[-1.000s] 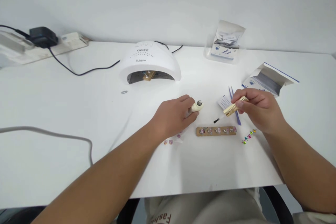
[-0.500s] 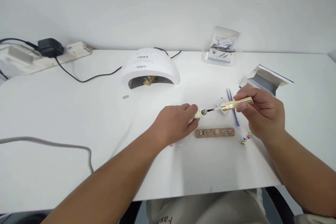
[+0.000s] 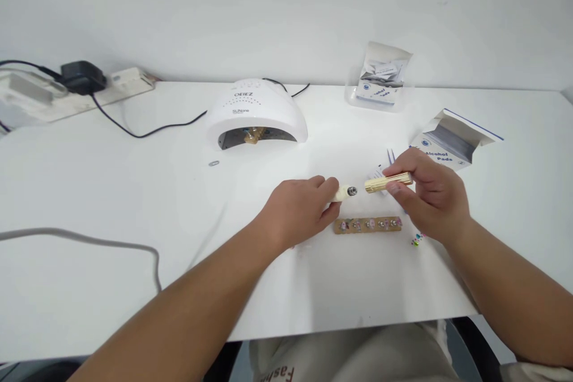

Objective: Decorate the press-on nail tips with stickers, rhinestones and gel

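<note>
My left hand (image 3: 302, 212) is closed around a cream-coloured nail polish bottle (image 3: 342, 193), its open neck facing right. The fingers of my right hand (image 3: 432, 194) pinch a gold ribbed brush cap (image 3: 388, 181), level with the bottle and a short gap from its mouth. I cannot make out the brush in that gap. Just below both lies a brown strip (image 3: 367, 225) bearing several decorated nail tips. Small coloured gems (image 3: 417, 240) lie under my right wrist. Purple tweezers (image 3: 391, 156) are mostly hidden behind my right hand, beside a small white packet (image 3: 376, 173).
A white nail lamp (image 3: 257, 110) stands at the back, with a brown piece (image 3: 253, 135) inside. An open alcohol pads box (image 3: 441, 146) and a clear tray (image 3: 373, 101) of packets are at the back right. A power strip (image 3: 102, 95) and a grey cable (image 3: 80, 239) are on the left.
My right hand has moved left, bringing the gold cap closer to the bottle's neck. The brush that showed between them is no longer visible. My left hand stays nearly still.
</note>
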`<state>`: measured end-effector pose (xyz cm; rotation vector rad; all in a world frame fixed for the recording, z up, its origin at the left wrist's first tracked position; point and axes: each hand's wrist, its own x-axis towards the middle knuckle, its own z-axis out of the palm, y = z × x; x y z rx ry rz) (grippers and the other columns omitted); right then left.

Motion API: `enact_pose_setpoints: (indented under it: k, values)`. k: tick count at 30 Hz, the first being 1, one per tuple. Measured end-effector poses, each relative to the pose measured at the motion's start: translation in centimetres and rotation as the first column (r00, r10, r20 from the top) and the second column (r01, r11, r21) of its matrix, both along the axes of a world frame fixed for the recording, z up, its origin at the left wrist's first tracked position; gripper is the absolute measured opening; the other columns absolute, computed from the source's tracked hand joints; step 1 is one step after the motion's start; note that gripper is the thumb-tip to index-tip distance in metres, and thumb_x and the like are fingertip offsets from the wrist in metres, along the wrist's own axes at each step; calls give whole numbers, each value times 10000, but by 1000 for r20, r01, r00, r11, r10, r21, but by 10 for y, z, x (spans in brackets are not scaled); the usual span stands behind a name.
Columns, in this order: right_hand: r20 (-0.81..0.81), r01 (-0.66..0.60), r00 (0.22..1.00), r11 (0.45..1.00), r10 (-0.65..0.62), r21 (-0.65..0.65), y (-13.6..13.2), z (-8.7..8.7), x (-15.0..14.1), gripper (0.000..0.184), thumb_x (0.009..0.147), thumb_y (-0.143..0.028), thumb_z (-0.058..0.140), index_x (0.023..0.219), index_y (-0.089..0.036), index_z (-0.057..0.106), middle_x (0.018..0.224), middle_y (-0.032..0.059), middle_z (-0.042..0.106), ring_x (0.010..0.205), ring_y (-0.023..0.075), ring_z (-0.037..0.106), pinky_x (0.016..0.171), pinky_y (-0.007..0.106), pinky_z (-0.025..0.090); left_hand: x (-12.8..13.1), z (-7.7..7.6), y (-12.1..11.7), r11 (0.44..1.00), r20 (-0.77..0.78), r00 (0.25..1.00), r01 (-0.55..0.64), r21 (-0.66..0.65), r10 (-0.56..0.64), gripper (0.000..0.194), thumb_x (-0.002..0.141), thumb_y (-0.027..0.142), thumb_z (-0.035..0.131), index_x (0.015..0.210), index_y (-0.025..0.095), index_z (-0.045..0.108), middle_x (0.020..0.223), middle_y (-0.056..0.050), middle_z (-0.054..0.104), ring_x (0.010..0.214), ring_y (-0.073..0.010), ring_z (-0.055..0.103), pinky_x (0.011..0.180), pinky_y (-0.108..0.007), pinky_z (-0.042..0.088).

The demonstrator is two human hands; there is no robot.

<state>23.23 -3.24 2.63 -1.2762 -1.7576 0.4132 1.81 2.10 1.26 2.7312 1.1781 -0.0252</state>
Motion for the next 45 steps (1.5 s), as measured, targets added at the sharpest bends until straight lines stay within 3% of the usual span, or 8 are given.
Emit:
enact_pose_setpoints:
  k: [7, 16, 21, 28, 35, 40, 45]
  values:
    - [213, -103, 973, 992, 87, 68, 6, -4, -11, 63, 872, -276, 593, 892, -229, 630, 668, 10, 626, 698, 175, 566, 600, 322, 455, 2, -1, -4, 999, -28, 1000, -10, 41, 11, 200, 902, 340, 403, 822, 201, 522, 655, -2, 554, 496, -146, 466, 458, -270, 215]
    - [221, -78, 973, 994, 60, 73, 5, -1, -10, 57, 858, -255, 608, 885, -215, 639, 661, 8, 627, 691, 172, 572, 579, 307, 447, 2, -2, -5, 997, -28, 999, -23, 74, 25, 195, 896, 329, 402, 813, 205, 526, 637, 2, 529, 474, -142, 430, 449, -271, 206]
    - [147, -27, 989, 998, 18, 57, 2, 3, -8, 42, 847, -231, 604, 865, -223, 640, 671, 5, 616, 675, 162, 572, 569, 299, 437, 2, -1, -4, 999, -22, 999, -35, 27, 36, 186, 900, 335, 407, 820, 203, 510, 668, -1, 548, 497, -143, 456, 457, -270, 213]
    - [-5, 88, 996, 995, -88, -55, -2, 1, 1, 67, 851, -281, 603, 869, -234, 648, 684, -18, 548, 597, 125, 491, 538, 286, 378, -1, -3, -2, 999, 35, 999, -25, -45, 27, 173, 918, 344, 409, 828, 205, 458, 721, 10, 583, 538, -136, 495, 491, -262, 246]
    - [-234, 108, 964, 989, -129, -104, -4, 1, 13, 53, 863, -284, 616, 853, -282, 668, 739, -14, 586, 658, 146, 509, 592, 309, 381, 0, 0, 0, 990, 69, 995, -64, -128, 74, 184, 905, 345, 440, 786, 213, 397, 686, 33, 564, 504, -120, 474, 497, -252, 261]
    - [-291, -30, 956, 978, -32, -206, -3, 3, 31, 112, 863, -315, 609, 786, -257, 665, 644, -18, 552, 607, 140, 478, 556, 299, 360, -4, 0, 4, 974, 123, 985, -97, -206, 124, 217, 896, 370, 444, 756, 214, 387, 645, 49, 548, 466, -113, 472, 495, -247, 274]
    - [-202, -142, 977, 901, 62, -409, 0, 3, 35, 131, 855, -321, 602, 779, -222, 641, 648, -24, 554, 598, 118, 469, 554, 280, 347, -7, -8, 7, 965, 178, 970, -121, -231, 164, 249, 886, 406, 449, 737, 218, 385, 605, 58, 514, 468, -118, 490, 478, -235, 308]
